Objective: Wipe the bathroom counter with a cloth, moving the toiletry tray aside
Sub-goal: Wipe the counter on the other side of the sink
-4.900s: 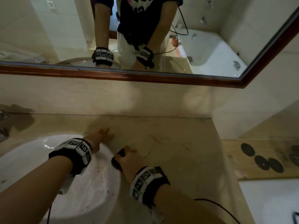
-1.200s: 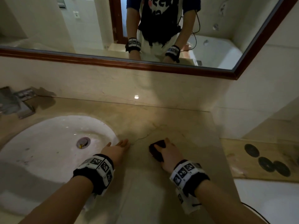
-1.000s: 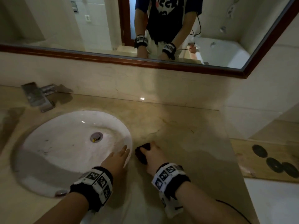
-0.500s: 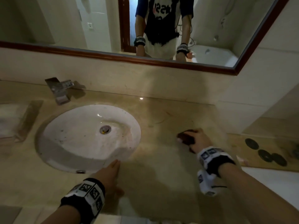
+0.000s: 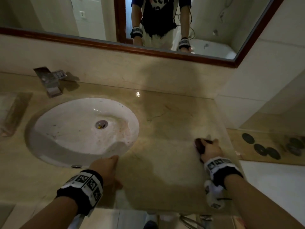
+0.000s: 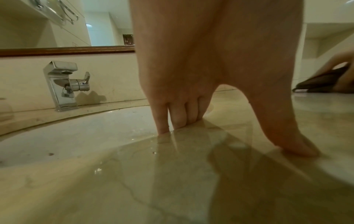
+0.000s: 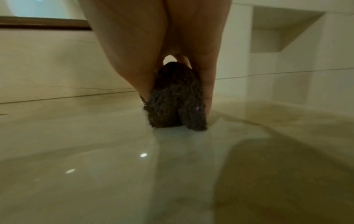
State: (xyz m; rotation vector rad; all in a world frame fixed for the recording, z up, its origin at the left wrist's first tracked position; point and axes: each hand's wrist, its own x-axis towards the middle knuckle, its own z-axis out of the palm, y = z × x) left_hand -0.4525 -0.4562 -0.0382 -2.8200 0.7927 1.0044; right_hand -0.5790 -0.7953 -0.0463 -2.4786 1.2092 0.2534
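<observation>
1. The left hand (image 5: pixel 105 169) lay flat, fingers (image 6: pixel 177 115) straight and together, thumb spread, fingertips pressed down.
2. The right hand (image 5: pixel 210 150) reached forward, fingers curled, gripping a dark cloth (image 7: pixel 176 100).

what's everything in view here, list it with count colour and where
counter: one, beige marble, spans the view
sink: one, white oval basin, set in the counter left of centre
drain: one, metal, basin bottom
faucet: one, chrome, behind the sink by the wall
mirror: one, brown wood frame, above the counter
tray: one, pale, blurred, far left edge of the counter
dark discs: several, on the ledge to the right
cloth: one, dark, on the counter's right part
left hand: fingers straight, resting on the counter beside the sink rim
right hand: holds the cloth against the counter
</observation>
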